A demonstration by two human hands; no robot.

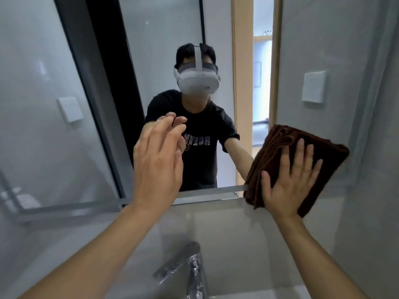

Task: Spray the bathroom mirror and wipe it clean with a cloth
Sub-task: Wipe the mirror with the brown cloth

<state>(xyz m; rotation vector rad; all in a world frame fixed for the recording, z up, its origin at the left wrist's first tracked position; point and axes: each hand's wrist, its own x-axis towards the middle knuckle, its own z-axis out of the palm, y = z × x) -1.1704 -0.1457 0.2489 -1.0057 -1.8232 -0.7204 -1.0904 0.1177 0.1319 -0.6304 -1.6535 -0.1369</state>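
One brown cloth [302, 156] under flat right hand [287, 184], left hand [157, 160] spread, perhaps touching mirror [151, 50]

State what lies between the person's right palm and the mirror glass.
In the head view, the folded brown cloth lies between them; the right hand presses it flat against the mirror.

Bathroom, likely in home or apartment. Wall mirror [151, 50] above white basin [248, 244], chrome tap [190, 268] at bottom centre. Pale glossy wall panels, white switch plate [313, 86] on wall right of mirror (second one reflected at left). Reflection shows wood-framed doorway [241, 83] opening onto lit room.
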